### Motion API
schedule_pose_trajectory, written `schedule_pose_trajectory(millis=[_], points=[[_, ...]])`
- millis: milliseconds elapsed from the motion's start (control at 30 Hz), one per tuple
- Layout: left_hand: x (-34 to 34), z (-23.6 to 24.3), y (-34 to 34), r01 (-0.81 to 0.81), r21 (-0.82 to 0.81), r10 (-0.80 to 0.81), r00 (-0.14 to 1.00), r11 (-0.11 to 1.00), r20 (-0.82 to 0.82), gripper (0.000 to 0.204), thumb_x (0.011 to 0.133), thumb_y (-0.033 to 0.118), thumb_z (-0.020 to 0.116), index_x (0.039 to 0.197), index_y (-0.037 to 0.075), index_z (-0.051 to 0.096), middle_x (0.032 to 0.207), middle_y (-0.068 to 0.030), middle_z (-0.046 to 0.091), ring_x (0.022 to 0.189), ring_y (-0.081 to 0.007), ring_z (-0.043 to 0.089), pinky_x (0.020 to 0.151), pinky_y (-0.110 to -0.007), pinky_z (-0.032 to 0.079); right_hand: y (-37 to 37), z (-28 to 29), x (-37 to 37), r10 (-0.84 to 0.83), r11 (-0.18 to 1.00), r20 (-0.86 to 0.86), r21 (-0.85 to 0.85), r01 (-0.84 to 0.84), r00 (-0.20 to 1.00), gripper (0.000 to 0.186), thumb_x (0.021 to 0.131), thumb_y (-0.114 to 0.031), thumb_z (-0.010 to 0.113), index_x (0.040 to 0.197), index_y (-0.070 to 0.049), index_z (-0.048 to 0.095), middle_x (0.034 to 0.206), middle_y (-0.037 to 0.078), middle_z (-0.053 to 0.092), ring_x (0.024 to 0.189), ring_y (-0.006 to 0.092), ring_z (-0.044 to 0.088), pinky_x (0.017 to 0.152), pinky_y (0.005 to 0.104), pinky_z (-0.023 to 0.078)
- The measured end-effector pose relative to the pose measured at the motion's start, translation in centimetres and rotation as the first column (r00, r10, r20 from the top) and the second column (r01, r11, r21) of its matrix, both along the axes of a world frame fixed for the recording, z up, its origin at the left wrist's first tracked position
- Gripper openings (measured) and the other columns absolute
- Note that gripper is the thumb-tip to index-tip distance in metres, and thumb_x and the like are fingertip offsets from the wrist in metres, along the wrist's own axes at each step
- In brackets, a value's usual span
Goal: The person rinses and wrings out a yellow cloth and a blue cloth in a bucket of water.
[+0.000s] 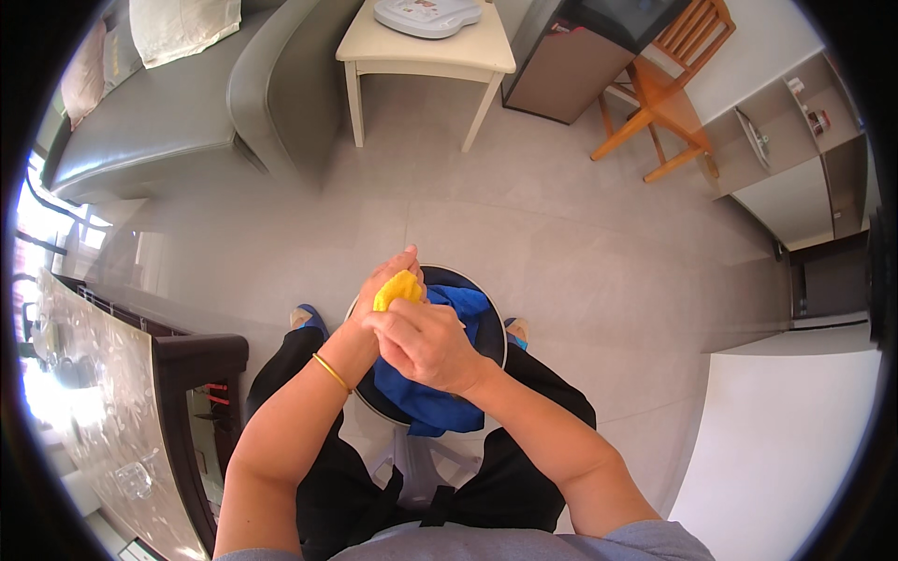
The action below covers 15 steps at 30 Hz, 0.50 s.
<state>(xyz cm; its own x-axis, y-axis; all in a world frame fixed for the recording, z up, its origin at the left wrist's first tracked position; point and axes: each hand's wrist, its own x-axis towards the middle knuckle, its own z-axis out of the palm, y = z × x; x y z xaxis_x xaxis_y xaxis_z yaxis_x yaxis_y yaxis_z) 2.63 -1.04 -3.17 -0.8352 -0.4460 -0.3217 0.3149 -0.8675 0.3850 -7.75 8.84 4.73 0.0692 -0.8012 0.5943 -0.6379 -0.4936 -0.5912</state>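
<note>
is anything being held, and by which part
A yellow cloth, held at its near end by the right hand against the left hand; whether the left grips it is unclear.

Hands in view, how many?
2: left hand, at the yellow cloth's left side; right hand, nearer the wearer, touching the cloth. Some fingers hidden.

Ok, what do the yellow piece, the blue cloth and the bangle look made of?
Yellow piece: soft cloth or sponge, matte; its bunched, uneven surface leaves both open. Blue cloth: probably fabric, mostly dull, lying in loose folds. Bangle: likely polished gold-coloured metal, from its bright sheen, though coated plastic is possible.
</note>
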Motion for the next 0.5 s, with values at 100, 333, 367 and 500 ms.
schedule_pose_trajectory(millis=[100,333,367,500], points=[[-1.5,2.0,1.4,-0.048,0.005,0.047,0.986,0.999,0.162,0.021,0.102,0.027,0.057,0.104,0.006,0.062,0.097,-0.0043,0.065,0.087,-0.0175,0.064,0.077,-0.034,0.056,0.0,-1.0,-1.5,-0.081,0.995,0.003,0.06,0.08,0.997,0.018,0.082,-0.002,0.064,0.1,-0.006,0.065,0.078,0.01,0.058,0.063,0.0274,0.061,0.058,0.0367,0.05],[-1.8,5.3,2.3,0.08,-0.072,-0.066,0.981,0.994,0.184,0.03,0.107,0.026,0.044,0.116,0.003,0.06,0.108,-0.0078,0.067,0.096,-0.0184,0.067,0.085,-0.032,0.056,-1.2,0.5,-4.9,-0.402,0.907,0.27,0.247,0.341,0.875,0.013,0.092,0.0,0.057,0.103,-0.005,0.062,0.084,0.011,0.063,0.065,0.0252,0.063,0.058,0.035,0.049],[-1.9,4.9,2.4,0.037,-0.048,-0.027,0.98,0.998,0.197,0.028,0.107,0.027,0.046,0.113,0.004,0.061,0.105,-0.007,0.067,0.094,-0.0182,0.067,0.083,-0.033,0.056,-1.0,0.4,-4.3,-0.359,0.925,0.253,0.221,0.308,0.898,0.011,0.094,-0.001,0.057,0.103,-0.004,0.063,0.085,0.01,0.065,0.063,0.0208,0.063,0.057,0.0327,0.049],[-1.3,2.1,1.2,-0.133,0.04,0.127,0.983,0.99,0.132,0.021,0.101,0.026,0.06,0.09,0.009,0.058,0.079,-0.0001,0.059,0.073,-0.0134,0.058,0.064,-0.032,0.051,-0.1,-0.2,-0.6,-0.056,0.998,0.135,0.009,0.055,0.989,0.016,0.088,0.0,0.062,0.104,-0.003,0.063,0.083,0.009,0.064,0.062,0.0222,0.063,0.058,0.0327,0.05]])
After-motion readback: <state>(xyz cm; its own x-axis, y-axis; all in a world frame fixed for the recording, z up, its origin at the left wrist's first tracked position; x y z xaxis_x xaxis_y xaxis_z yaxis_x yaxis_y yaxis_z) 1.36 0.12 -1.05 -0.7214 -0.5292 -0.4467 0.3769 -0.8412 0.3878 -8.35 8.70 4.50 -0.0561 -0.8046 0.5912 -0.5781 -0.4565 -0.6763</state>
